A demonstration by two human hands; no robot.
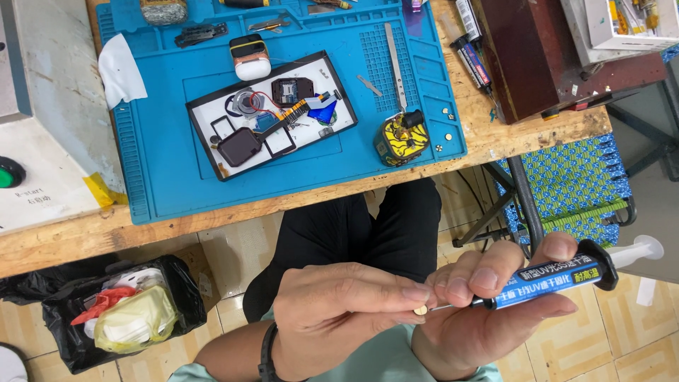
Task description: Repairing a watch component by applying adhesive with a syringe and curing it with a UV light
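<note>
blue-labelled syringe (559, 279) is clamped in the right hand (495, 311) at approx 4 o'clock, over the lap. a small gold tip piece (421, 310) is pinched by the left hand (339, 315) at the nozzle. risk: contents could smear fingers if the plunger gets nudged. counted: 1 syringe held, 2 more on the bench at 1 o'clock (472, 56), 1 parts tray (212, 106), 1 blue mat (155, 170).

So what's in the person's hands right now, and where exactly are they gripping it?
The right hand holds a blue-labelled syringe by its barrel, between thumb and fingers. The left hand pinches its small tip with thumb and fingertips.
</note>
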